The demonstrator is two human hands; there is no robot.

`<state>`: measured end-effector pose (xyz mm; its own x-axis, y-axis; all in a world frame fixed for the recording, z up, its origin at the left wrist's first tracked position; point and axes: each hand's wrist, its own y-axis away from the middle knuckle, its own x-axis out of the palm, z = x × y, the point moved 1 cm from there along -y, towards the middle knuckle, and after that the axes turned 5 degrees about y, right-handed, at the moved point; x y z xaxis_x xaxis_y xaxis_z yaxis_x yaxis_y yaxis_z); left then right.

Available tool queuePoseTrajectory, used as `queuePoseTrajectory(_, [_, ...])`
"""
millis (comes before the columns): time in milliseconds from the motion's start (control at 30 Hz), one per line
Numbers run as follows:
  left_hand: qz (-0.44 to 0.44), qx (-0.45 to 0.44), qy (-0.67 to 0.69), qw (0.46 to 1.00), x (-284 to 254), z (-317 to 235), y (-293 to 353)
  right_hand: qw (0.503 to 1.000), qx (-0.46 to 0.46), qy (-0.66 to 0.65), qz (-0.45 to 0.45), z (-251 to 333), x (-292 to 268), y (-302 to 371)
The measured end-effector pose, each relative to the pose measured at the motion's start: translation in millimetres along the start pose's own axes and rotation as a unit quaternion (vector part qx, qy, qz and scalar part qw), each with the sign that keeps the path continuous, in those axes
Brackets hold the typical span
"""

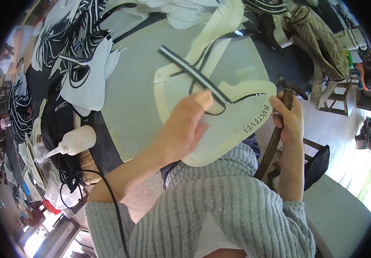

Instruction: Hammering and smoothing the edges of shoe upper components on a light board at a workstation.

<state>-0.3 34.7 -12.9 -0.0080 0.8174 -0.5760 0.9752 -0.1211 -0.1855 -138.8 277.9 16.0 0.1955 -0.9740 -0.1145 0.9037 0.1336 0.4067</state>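
Note:
A cream curved panel (168, 101) with dark lettering on its rim lies on a grey-green sheet (129, 86), its near end overhanging toward my body. Across it slants a stiff black-and-white strip (190, 71), whose near end meets a black edging along the panel's inner curve. My left hand (185, 124) has its fingertips at that strip near its lower end; the fingers are bent and the thumb stands apart below. In my right hand (292, 116) is a hammer (288, 99), gripped high on the wooden handle just below its dark head. The right thumb is at the panel's right edge.
White cut pieces (86, 86) and bundled black-and-white strips lie at the left. A white squeeze bottle (78, 140) rests beside black cloth and a cable (115, 206). At the far right are a patterned bag (319, 38) and a wooden stool (339, 99).

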Motion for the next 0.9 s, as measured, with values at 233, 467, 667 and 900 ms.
queuePoseTrajectory(233, [-0.263,0.021,0.084,0.961,-55,-50,69,0.970,-0.223,-0.015,0.091,71,0,8])
queuePoseTrajectory(467, [-0.443,0.076,0.366,0.815,-111,-21,103,0.926,-0.338,-0.085,0.143,109,-35,-15])
queuePoseTrajectory(667, [-0.701,-0.131,0.167,0.681,-95,2,130,0.927,-0.372,0.000,0.046,145,-75,-19])
queuePoseTrajectory(900, [-0.520,-0.121,0.104,0.839,-61,-3,90,0.872,-0.487,0.038,0.043,188,-74,-59])
